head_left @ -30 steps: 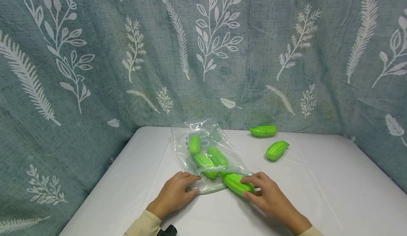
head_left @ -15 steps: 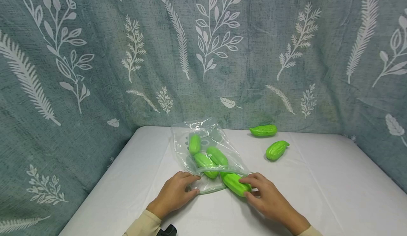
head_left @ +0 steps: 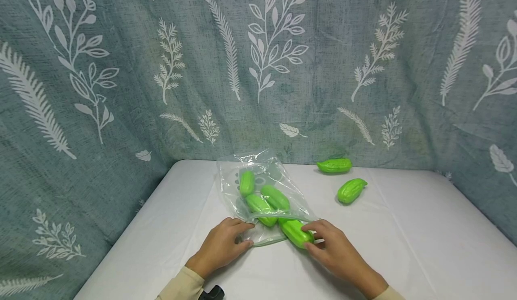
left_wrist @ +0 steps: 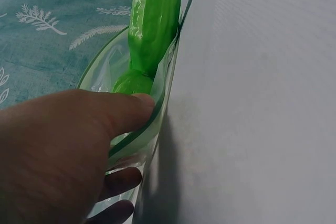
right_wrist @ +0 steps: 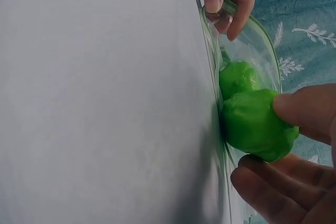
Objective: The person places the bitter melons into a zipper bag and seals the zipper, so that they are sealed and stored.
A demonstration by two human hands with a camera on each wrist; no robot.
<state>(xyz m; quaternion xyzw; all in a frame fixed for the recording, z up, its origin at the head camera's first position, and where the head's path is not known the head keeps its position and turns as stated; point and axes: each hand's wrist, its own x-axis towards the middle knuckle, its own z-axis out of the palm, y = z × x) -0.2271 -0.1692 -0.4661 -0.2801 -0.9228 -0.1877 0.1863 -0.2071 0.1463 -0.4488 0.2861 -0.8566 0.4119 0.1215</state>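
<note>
A clear zip bag (head_left: 296,203) lies on the white table with its green-edged mouth toward me. Three bright green bitter melons, such as this one (head_left: 247,183), are inside it. My left hand (head_left: 221,245) pinches the left side of the bag's mouth, and the left wrist view shows the thumb (left_wrist: 131,109) at the rim. My right hand (head_left: 339,251) grips the outer end of another bitter melon (head_left: 294,231), whose far end is in the bag's mouth. In the right wrist view that melon (right_wrist: 257,121) sits between the thumb and fingers, touching or close to one inside.
Two more bitter melons lie outside the bag at the back right, one (head_left: 334,165) near the table's far edge and one (head_left: 352,190) closer. A patterned curtain (head_left: 258,125) borders the table (head_left: 404,228). A black object (head_left: 213,293) shows beside the left wrist.
My right hand has slid the gripped bitter melon a little leftward, further into the bag's mouth. One melon inside has shifted slightly inward. The left hand keeps its place.
</note>
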